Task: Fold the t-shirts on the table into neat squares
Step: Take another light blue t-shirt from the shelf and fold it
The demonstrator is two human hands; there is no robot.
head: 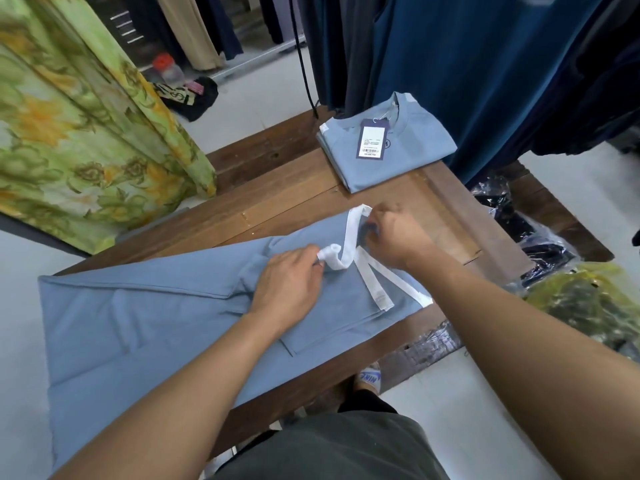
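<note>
A light blue t-shirt point(145, 320) with white trim strips point(375, 282) lies spread across the wooden table point(294, 199), its lower part hanging over the near left edge. My left hand point(289, 285) lies on the shirt's middle and pinches a curled white strip near the neck. My right hand point(398, 233) grips the collar area at the shirt's far end, fingers curled into the fabric. A second blue t-shirt point(388, 147), folded into a square with a hang tag on top, sits at the table's far right.
Dark blue garments point(485, 64) hang over the table's far right side. A green floral cloth point(86, 116) hangs at left. Plastic-wrapped dark clothes point(519, 230) and a yellow-green bag point(588, 306) lie to the right. My foot point(370, 375) shows below the table edge.
</note>
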